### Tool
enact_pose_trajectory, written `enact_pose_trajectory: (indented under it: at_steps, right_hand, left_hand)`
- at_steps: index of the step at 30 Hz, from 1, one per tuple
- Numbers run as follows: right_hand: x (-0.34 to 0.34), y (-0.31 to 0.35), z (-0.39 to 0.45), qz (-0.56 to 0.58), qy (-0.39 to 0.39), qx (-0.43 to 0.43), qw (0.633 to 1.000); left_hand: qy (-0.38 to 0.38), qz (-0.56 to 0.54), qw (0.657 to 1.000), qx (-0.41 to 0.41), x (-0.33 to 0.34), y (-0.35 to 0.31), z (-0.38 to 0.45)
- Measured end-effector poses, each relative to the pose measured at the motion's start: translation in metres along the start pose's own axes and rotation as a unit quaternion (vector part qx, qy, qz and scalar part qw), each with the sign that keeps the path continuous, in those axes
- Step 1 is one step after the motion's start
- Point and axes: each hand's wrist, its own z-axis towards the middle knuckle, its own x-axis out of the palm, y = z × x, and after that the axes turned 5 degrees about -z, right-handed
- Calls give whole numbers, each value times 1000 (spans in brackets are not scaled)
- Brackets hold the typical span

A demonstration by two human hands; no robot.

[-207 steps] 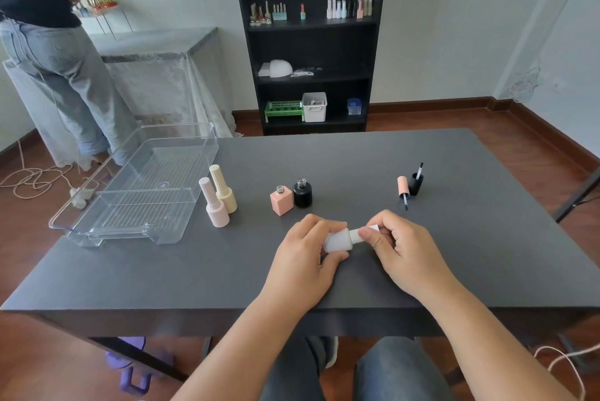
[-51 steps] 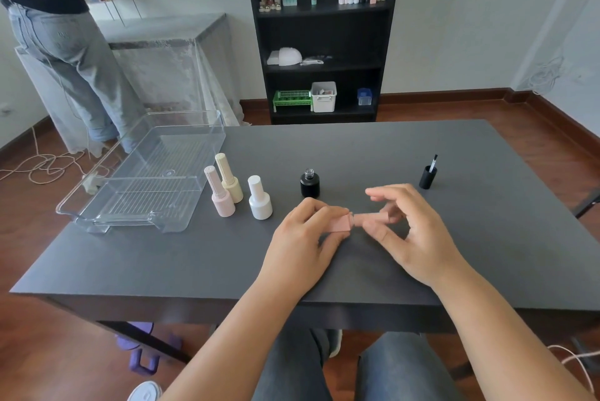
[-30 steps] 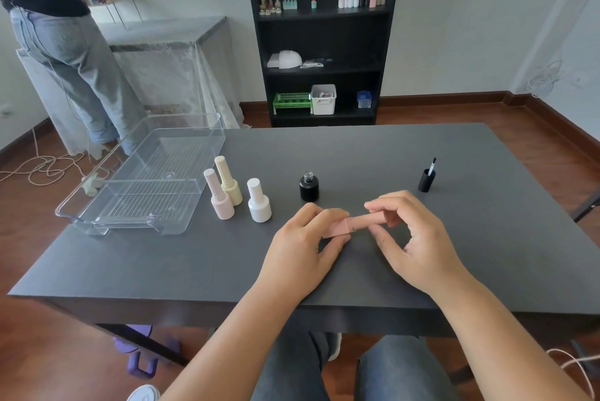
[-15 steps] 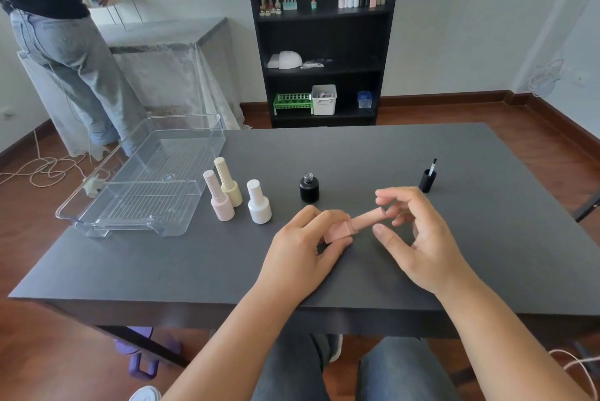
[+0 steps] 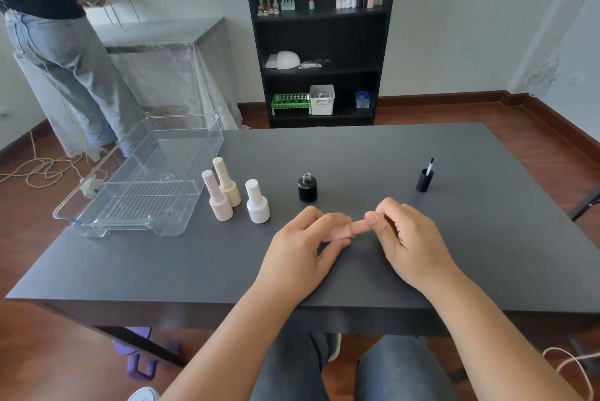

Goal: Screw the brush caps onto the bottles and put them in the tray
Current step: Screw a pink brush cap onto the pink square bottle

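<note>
My left hand (image 5: 302, 248) pinches the peach bottle (image 5: 336, 232), right hand (image 5: 406, 238) fingertips closed round its cap (image 5: 360, 226); prob light, smooth, so grip sides w/ care.

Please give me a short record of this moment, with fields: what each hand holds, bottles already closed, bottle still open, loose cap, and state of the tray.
left hand: grips peach bottle, lying sideways
right hand: fingers on peach cap, at the bottle's neck
closed bottles: pink bottle, cream bottle, white bottle, upright on the table beside the tray
open bottle: black bottle, no cap
loose cap: black brush cap, brush up
tray: clear, no bottles inside
</note>
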Motion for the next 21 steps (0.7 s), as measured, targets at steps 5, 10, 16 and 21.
enact_pose_trajectory:
  at_steps: [5,10,16,21]
  right_hand:
    - [2,4,0,21,27,27,999]
    - [6,10,1,20,25,58,998]
    - [7,6,2,146,-13,153,977]
    - [-6,-36,11,89,-129,279,947]
  left_hand:
    - [-7,22,1000,13,1,1,-1]
    - [-15,28,999,10,1,3,-1]
    - [-49,-31,992,-109,1,6,-1]
    - [-107,35,961,-253,-9,16,-9]
